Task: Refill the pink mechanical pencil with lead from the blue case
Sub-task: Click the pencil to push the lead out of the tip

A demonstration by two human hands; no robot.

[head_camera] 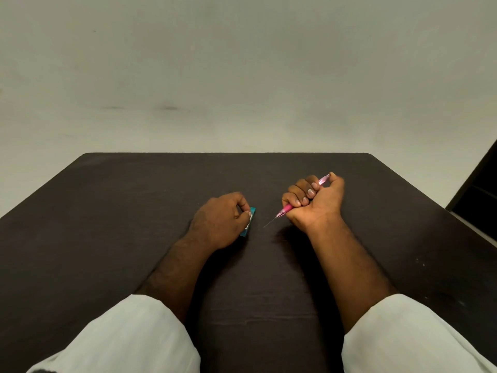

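My right hand grips the pink mechanical pencil in a fist, palm side up, with the thumb at the pencil's clear rear end. The tip points down and left, and a thin lead sticks out of it above the table. My left hand lies on the dark table and holds the small blue lead case against its surface, fingertips pinching the case's upper part. The two hands are a short gap apart. Most of the case is hidden under my fingers.
The dark brown table spans the view, its far edge meeting a plain pale wall. A dark piece of furniture stands past the table's right edge. White sleeves cover both forearms near the front edge.
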